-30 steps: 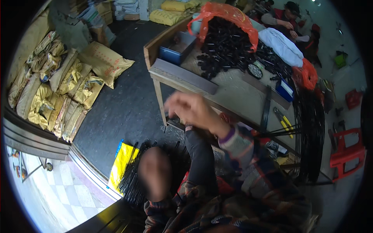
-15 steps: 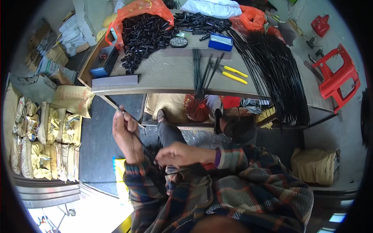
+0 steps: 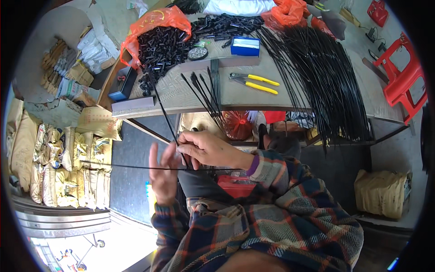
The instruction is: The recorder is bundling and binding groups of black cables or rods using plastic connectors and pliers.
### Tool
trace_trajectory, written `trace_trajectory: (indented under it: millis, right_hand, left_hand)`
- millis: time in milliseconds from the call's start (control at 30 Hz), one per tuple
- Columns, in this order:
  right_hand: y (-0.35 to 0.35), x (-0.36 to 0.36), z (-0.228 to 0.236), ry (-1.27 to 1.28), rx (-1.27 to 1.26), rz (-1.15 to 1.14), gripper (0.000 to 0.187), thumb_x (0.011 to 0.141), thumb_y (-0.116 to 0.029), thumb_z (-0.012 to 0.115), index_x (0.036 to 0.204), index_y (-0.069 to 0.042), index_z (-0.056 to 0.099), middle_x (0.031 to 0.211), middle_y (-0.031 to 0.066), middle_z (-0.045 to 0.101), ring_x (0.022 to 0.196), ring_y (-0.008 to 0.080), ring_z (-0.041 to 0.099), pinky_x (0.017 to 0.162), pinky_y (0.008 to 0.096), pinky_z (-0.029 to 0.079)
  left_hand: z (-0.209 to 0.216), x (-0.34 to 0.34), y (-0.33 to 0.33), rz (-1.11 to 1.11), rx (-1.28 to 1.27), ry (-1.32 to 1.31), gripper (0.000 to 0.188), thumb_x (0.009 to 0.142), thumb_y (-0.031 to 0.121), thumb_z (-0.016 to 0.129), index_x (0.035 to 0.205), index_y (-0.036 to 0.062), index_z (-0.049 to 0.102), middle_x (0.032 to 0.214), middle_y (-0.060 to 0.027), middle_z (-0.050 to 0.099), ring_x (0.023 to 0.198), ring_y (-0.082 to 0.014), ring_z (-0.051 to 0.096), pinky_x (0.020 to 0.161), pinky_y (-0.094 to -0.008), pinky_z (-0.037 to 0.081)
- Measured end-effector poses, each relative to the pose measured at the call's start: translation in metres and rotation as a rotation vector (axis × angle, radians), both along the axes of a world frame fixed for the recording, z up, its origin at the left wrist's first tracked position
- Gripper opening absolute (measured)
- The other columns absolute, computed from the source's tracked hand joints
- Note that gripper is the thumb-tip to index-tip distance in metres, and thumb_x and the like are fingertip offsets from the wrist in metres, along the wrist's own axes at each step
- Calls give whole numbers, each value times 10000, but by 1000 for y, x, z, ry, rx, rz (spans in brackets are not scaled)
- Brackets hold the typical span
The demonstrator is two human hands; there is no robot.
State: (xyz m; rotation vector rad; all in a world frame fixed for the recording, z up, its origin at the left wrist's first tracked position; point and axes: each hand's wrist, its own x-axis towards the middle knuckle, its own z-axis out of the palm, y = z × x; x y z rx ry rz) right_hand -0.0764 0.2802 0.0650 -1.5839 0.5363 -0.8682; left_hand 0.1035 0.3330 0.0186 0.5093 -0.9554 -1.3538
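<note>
Pinching a slanted black rod btwn thumb & finger, the R hand is over the lap, its tips together on it. L hand is just beside, blurry; a level rod crosses its fingers, but from here I can't tell if it's gripped. Risk, I'd say: if those fingers are slack, the level rod could drop to the dark floor; w/ the two rods crossing, a quick tug might snag one on the other. Loose rods poke past the table's front edge nr the R hand, so a brush from the plaid sleeve could tip 'em off. Rod heap at right overhangs too; a bump might start it sliding. Slanted rod's top end shows against the black-parts pile; can't tell if it touches, but a careless swing might scatter bits. Yellow-handled pliers lie mid-table, blue box behind.
</note>
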Motion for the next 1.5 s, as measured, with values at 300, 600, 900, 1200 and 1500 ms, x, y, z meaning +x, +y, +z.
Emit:
trace_trajectory:
  millis: [300,600,900,1200,1500]
  right_hand:
    - [2,33,-24,60,-602,-253,145,818,-206,587,865,-69,578,661,120,588,610,300,601,513,388,442]
    - [4,22,7,-175,-60,47,419,900,-217,524,1219,39,432,683,17,533,577,57,495,485,211,377]
    - [-16,30,93,-260,-302,12,153,895,-143,497,927,-6,558,632,-22,497,518,20,428,456,152,323]
    - [-163,-26,180,124,-112,120,186,803,-204,624,832,-22,596,722,43,610,579,105,535,520,217,411]
    - [-277,-30,17,217,219,-200,207,855,-253,538,811,-61,599,695,25,620,483,52,497,436,185,390]
  left_hand:
    - [-16,-14,18,538,-5,-200,310,892,62,488,1190,-19,471,1046,-104,598,862,-152,597,727,-267,495]
    - [16,-12,26,516,18,-327,226,928,94,426,1110,-16,503,875,-127,621,512,-102,528,426,-188,382]
    - [18,6,40,563,-39,-219,279,899,160,500,1134,10,497,837,-101,543,478,-57,389,422,-170,310]
    - [56,-17,-58,286,-361,-305,222,858,-24,465,1068,-62,528,1155,-165,432,737,-160,569,600,-267,481]
    - [-29,-31,-127,121,-126,-649,305,850,4,530,1155,-21,537,1403,-105,286,1193,-177,405,944,-315,393]
